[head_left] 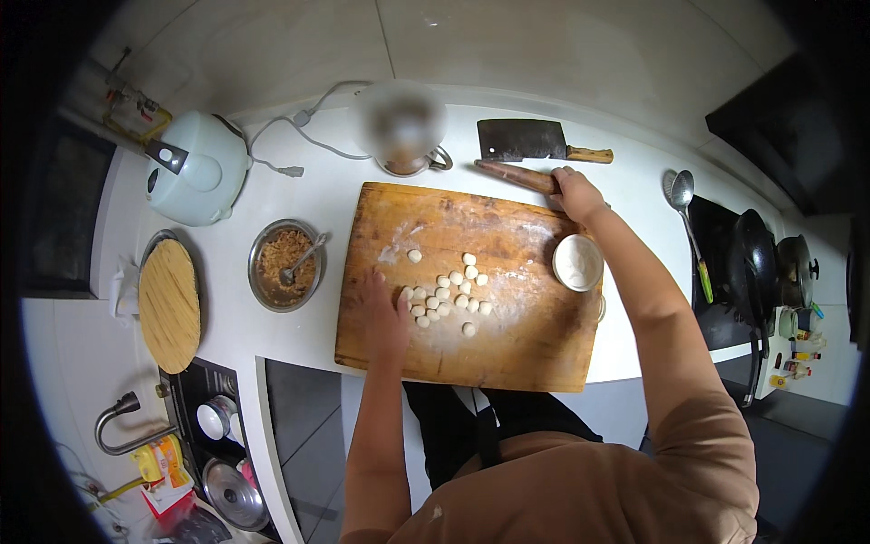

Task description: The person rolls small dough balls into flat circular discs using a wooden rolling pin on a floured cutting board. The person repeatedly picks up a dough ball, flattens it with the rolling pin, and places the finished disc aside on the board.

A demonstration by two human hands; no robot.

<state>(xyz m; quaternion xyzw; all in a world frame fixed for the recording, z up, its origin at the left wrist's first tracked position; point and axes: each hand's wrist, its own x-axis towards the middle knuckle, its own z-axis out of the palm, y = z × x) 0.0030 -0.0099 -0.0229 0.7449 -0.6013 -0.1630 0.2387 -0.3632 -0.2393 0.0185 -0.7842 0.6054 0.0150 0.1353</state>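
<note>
A floured wooden cutting board [517, 354] lies in front of me, with several small round pieces of dough [462, 301] clustered left of its middle. My left hand [381, 313] is over the board's left part, beside the dough pieces. Its fingers are slightly smeared but look apart, with nothing visible in them. Beyond the board's far edge, my right hand [575, 192] grips the right end of a dark wooden rolling pin [517, 175]. A round bowl of white flour [578, 263] sits on the board's right side, near my right forearm.
A cleaver [523, 140] lies behind the rolling pin. Left of the board stands a metal bowl of brownish filling [285, 263] with a spoon. Farther left are a round slatted tray [169, 306] and a pale rice cooker [199, 168]. A skimmer [681, 192] and wok [752, 263] are at right.
</note>
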